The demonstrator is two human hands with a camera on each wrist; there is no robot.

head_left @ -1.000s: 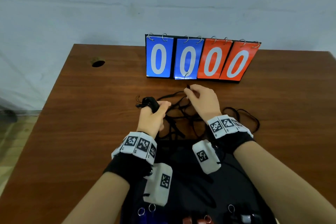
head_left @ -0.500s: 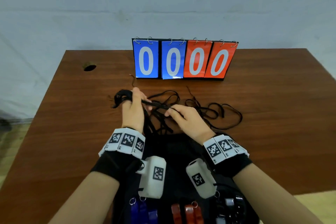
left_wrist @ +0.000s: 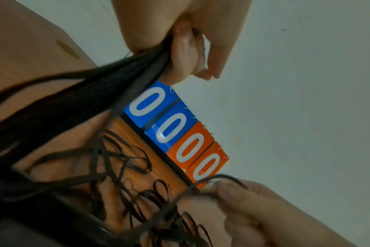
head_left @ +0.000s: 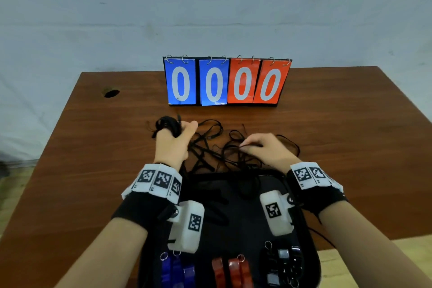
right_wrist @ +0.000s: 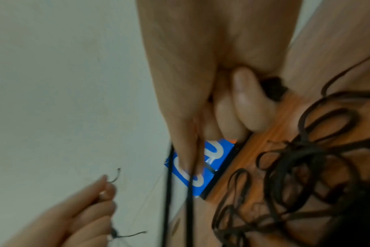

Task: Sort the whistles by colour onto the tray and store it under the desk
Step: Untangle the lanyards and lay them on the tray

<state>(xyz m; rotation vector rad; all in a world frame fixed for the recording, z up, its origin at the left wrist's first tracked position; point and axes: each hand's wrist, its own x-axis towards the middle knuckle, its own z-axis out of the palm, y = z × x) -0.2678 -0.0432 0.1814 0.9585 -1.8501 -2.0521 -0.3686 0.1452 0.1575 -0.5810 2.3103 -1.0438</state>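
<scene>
A black tray (head_left: 313,262) lies at the desk's near edge. On it are blue whistles (head_left: 175,269), red whistles (head_left: 231,271) and black whistles (head_left: 282,264) in three groups. Their black lanyard cords (head_left: 210,147) trail in a tangle over the desk beyond the tray. My left hand (head_left: 180,128) grips a gathered bundle of cords (head_left: 167,123), also seen as a thick bundle (left_wrist: 137,75) in the left wrist view. To its right, my right hand (head_left: 245,145) pinches a single cord (right_wrist: 188,183) between thumb and forefinger.
A flip scoreboard (head_left: 226,82) with two blue and two orange cards showing zeros stands at the back of the brown desk (head_left: 93,170). A cable hole (head_left: 111,93) sits at the back left. A pale wall rises behind.
My right hand has moved rightward away from the left hand, pinching a strand from the tangle. The left hand keeps its grip on the bundle.
</scene>
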